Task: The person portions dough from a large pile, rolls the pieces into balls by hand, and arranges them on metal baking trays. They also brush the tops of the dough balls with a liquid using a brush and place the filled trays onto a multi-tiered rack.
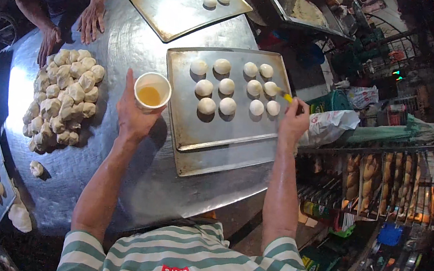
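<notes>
My left hand (135, 113) is wrapped round a white cup (162, 84) with amber liquid in its bottom, held over the metal table beside the tray. In my right hand (296, 119) is a brush with a yellow handle (287, 97); its tip meets a dough ball (270, 88) at the tray's right side. Several round, pale dough balls (226, 86) sit in rows on the metal baking tray (175, 125). The balls look smooth, some of them shiny. Under this tray lies a second tray (191, 166), its near edge sticking out.
Left on the metal table (109, 176) is a big heap of dough pieces (68, 90); a co-worker's hands (91, 22) rest behind it. One small dough piece (36, 168) lies apart. Another tray (173, 8) with two balls stands at the back. Racked bread (380, 177) is at right.
</notes>
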Tool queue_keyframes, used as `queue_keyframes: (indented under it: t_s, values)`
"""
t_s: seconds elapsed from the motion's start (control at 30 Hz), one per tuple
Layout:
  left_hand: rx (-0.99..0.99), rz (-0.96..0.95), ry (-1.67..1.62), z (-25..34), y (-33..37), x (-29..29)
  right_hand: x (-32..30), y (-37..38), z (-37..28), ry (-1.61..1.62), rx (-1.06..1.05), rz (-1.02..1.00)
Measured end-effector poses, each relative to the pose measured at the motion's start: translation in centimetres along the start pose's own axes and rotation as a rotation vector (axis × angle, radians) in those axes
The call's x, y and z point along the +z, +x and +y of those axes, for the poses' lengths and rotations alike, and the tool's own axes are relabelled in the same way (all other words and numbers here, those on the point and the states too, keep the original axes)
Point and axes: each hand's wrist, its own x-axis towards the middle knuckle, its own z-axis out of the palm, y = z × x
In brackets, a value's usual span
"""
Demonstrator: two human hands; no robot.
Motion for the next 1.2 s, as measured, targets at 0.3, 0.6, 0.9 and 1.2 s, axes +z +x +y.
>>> queue_keyframes:
  t_s: [0.3,0.6,0.9,1.2]
  values:
    - [0.011,0.042,-0.012,2.2,-2.6,1.4,1.9,-11.3,-5.2,0.331,0.034,-0.595]
    - [0.086,0.204,0.235,4.6,-6.8,2.1,-5.7,-6.6,1.8,-0.126,-0.277,-0.162]
    - [-0.071,0.182,0.109,0.7,-13.6,-1.3,-0.9,-18.4,-12.0,0.552,-0.391,-1.186]
    - [-0.066,0.668,0.469,-5.1,-14.0,-21.2,4.1,-8.0,-0.3,-0.838,-0.353,-0.326]
